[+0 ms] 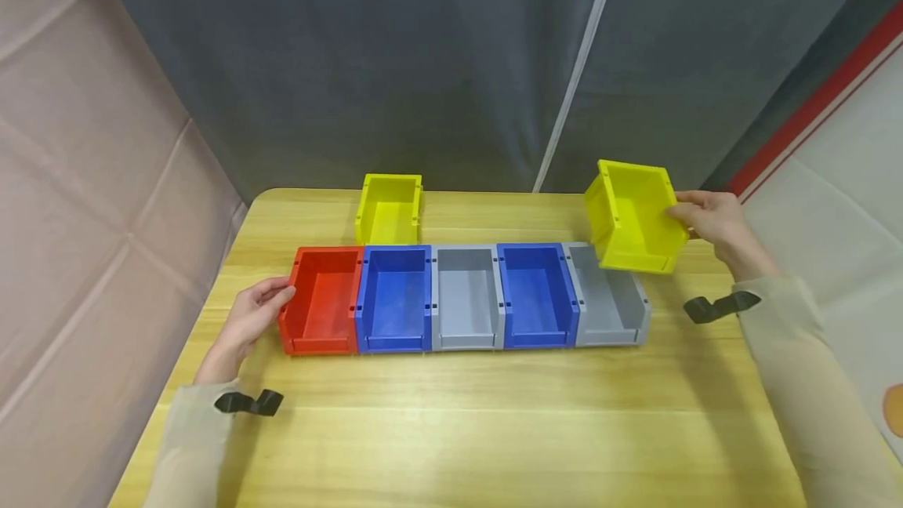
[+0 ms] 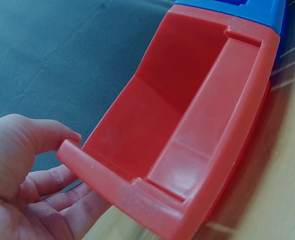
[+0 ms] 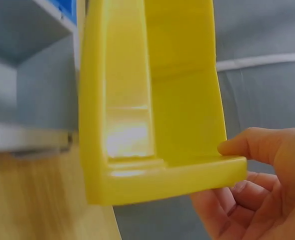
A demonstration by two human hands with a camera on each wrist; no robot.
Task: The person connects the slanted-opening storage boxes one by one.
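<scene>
A red storage bin (image 1: 323, 300) stands at the left end of a joined row on the table. My left hand (image 1: 255, 318) pinches its left side wall; in the left wrist view the thumb lies at the rim and the fingers are beneath. To the right, my right hand (image 1: 716, 226) grips a yellow storage bin (image 1: 638, 214) by its right side wall, thumb inside the rim and fingers outside. This bin is tilted and held above the right end of the row, partly covering the last grey bin (image 1: 610, 308). Another yellow bin (image 1: 389, 210) rests behind the row.
Between the red and last grey bins sit a blue bin (image 1: 395, 300), a grey bin (image 1: 467, 300) and a second blue bin (image 1: 538, 296), side by side. The wooden table (image 1: 451, 429) extends in front. A dark grey curtain (image 1: 395, 69) hangs behind its far edge.
</scene>
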